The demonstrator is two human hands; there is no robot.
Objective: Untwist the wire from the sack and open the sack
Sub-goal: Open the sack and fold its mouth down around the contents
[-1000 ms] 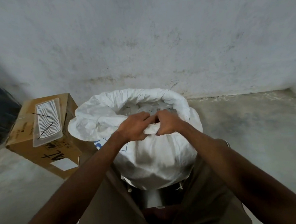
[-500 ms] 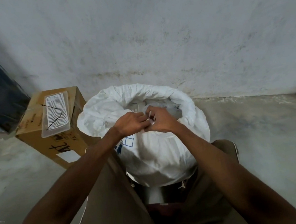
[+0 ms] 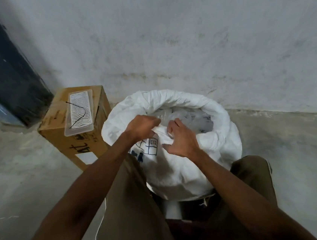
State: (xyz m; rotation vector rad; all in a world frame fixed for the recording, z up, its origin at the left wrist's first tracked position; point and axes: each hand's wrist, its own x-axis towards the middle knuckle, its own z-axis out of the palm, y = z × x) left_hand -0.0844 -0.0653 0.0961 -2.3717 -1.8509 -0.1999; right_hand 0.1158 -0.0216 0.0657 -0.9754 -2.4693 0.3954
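Observation:
A white woven sack (image 3: 180,168) stands between my knees with its mouth rolled down and wide open; clear plastic contents (image 3: 188,116) show inside. My left hand (image 3: 141,127) pinches the near rim of the sack from the left. My right hand (image 3: 179,139) grips the same folded rim a little to the right, thumb under the fabric. A bent black wire (image 3: 77,112) lies apart from the sack, on a clear ribbed tray (image 3: 79,111) on top of a cardboard box.
The cardboard box (image 3: 78,146) stands on the concrete floor just left of the sack. A grey wall (image 3: 184,39) rises right behind the sack. A dark blue door frame (image 3: 1,68) fills the far left. A white stool (image 3: 172,209) shows under the sack.
My hands have drawn slightly apart along the sack's near rim, folding it down so blue printing shows. The view has shifted, putting the box and sack further right.

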